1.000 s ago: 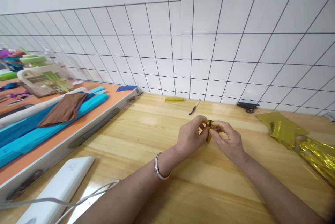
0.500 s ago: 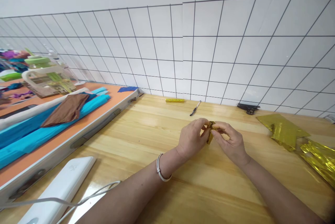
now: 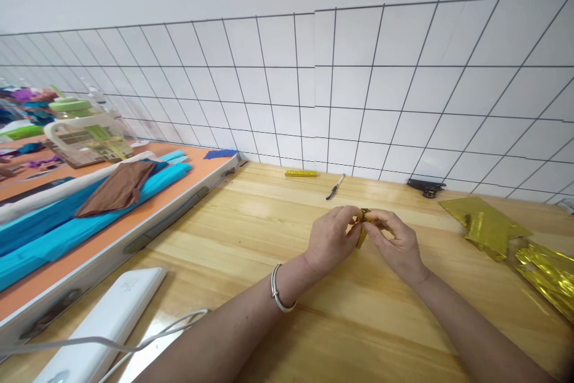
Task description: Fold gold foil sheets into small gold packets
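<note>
Between my two hands is a small strip of shiny gold foil, pinched just above the wooden table. My left hand, with a silver bangle at its wrist, grips the strip from the left with closed fingers. From the right, my right hand pinches the same foil between thumb and forefinger. The fingertips of both hands almost meet and hide much of the strip. Beyond them lie a black-capped pen and a narrow gold bar-shaped piece.
Gold foil sheets and crinkled gold foil lie at the right. A black clip-like object rests by the tiled wall. To the left are a white device with cables and an orange-topped surface bearing blue and brown crepe-like rolls.
The hands stay nearly in place, both still pinching the foil strip, which has shifted very slightly. The whole view has moved a little.
</note>
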`<state>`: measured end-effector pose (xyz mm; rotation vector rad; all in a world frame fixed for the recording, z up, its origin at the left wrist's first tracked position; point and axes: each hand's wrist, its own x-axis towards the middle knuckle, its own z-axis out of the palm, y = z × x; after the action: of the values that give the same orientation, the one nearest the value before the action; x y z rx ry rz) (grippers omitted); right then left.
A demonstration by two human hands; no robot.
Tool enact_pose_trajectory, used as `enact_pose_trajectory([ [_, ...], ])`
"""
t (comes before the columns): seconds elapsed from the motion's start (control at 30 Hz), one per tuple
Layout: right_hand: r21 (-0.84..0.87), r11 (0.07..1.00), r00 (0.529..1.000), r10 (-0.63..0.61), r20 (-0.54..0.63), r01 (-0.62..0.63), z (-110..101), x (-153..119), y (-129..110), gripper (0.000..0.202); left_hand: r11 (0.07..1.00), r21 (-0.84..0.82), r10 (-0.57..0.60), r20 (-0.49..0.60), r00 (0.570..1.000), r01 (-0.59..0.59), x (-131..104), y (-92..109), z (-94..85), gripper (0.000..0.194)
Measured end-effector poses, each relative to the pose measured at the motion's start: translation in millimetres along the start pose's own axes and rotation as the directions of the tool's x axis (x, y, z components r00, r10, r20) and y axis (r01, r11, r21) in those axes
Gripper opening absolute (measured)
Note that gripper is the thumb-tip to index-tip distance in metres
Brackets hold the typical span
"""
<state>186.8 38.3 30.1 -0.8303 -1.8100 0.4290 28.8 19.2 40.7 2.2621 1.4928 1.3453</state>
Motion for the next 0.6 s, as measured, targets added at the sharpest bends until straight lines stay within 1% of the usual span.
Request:
enact_pose_trajectory([
  [0.3,0.032,0.999,1.000,0.024,-0.005,-0.024,0.3,-0.7,0.6,0.016,0.999,0.020,-0.046,-0.006,0.999,0.046,-0.1,3.9,1.6,0.010],
  [0.43,0.044,0.998,0.999,0.042,-0.013,-0.041,0.4,-0.9,2.1,0.014,0.998,0.034,-0.048,-0.009,0.999,0.049,-1.2,4.2,3.0,0.011],
  [0.6,0.060,0.993,0.994,0.105,-0.002,-0.105,-0.3,-0.9,1.2,0.015,0.997,0.053,-0.062,0.012,0.998,0.061,-1.6,5.6,2.5,0.008],
])
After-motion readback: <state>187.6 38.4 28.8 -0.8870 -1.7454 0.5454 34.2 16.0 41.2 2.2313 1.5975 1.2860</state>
